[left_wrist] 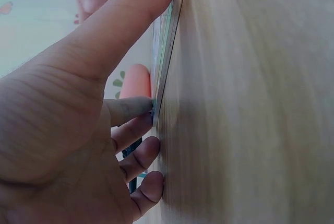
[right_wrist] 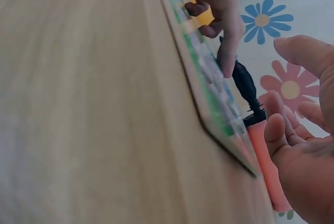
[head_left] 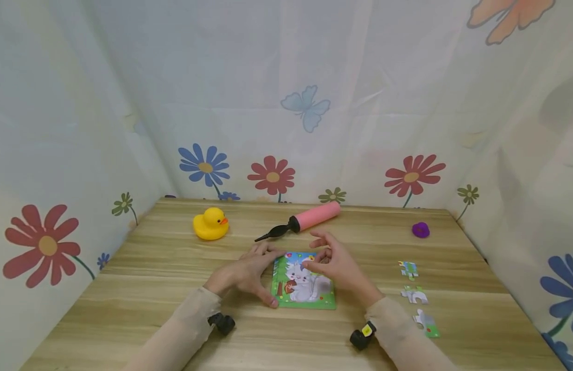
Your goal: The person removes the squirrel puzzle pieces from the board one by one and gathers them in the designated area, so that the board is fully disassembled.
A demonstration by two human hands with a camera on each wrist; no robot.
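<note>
A jigsaw puzzle (head_left: 307, 291) in a flat board, showing a white-grey cartoon animal on green, lies at the middle of the table. My left hand (head_left: 249, 273) rests along its left side, thumb on the lower left edge and index finger at the upper left corner. In the left wrist view that thumb (left_wrist: 130, 18) presses on the board's edge (left_wrist: 166, 62), with the other fingers spread toward the tabletop. Above the puzzle's upper right part hovers my right hand (head_left: 337, 265). Its thumb (right_wrist: 302, 51) and bent fingers stand apart in the right wrist view, nothing between them.
Loose puzzle pieces (head_left: 414, 295) lie in a column right of my right forearm. Behind the puzzle is a pink hand pump (head_left: 316, 215) with a black nozzle. A yellow rubber duck (head_left: 211, 224) stands back left, a small purple object (head_left: 421, 230) back right. Floral curtains enclose the table.
</note>
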